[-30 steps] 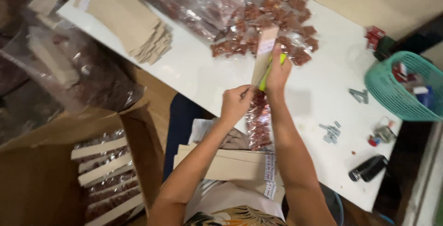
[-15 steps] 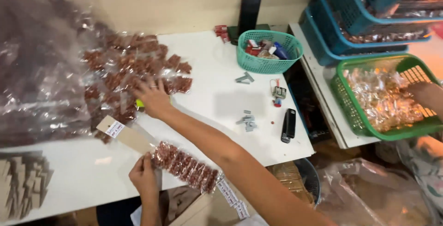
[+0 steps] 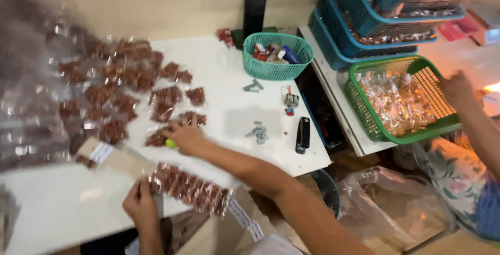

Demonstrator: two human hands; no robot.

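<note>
Left hand (image 3: 139,203) gripping packet strip (image 3: 190,187)

The person's left hand (image 3: 139,203) is in the lower left of the frame, near the bottom edge. Its fingers are curled and closed in a pinch, the back of the hand faces the camera, and the wrist goes straight down out of the picture. The right hand (image 3: 186,137) is higher, left of the centre, palm down with fingers bent and closed around something small. Its bare forearm runs diagonally to the lower right, the elbow near the bottom middle.
</note>
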